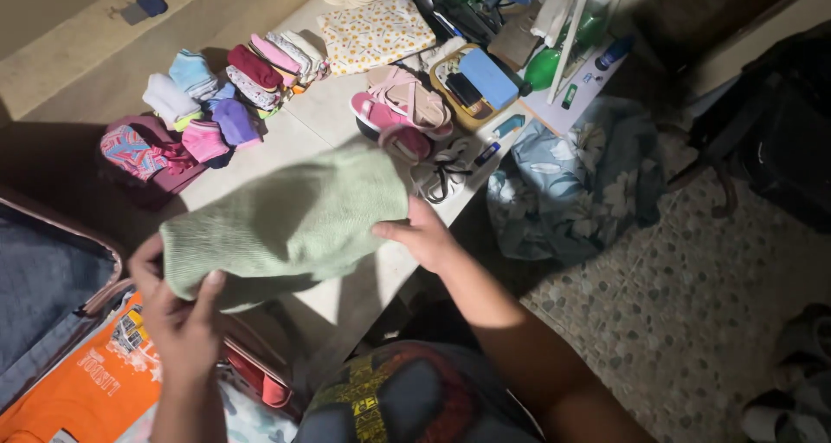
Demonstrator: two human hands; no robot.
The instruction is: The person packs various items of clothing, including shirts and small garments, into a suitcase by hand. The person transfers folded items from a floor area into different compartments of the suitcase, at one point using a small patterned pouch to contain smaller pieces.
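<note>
Shirt: dark, with a yellow and red print — nearest the lens, at the bottom edge.
Left hand: fingers clamped on the lower left end of the cloth.
Right hand: closed on the cloth's right edge.
Cloth: pale green, folded, held between both hands above the table.
Suitcase: open at lower left — an orange garment lies inside.
Socks: small folded pairs in rows on the table.
Sandals: pink, just beyond the cloth.
Floor: pebbled, at right.
</note>
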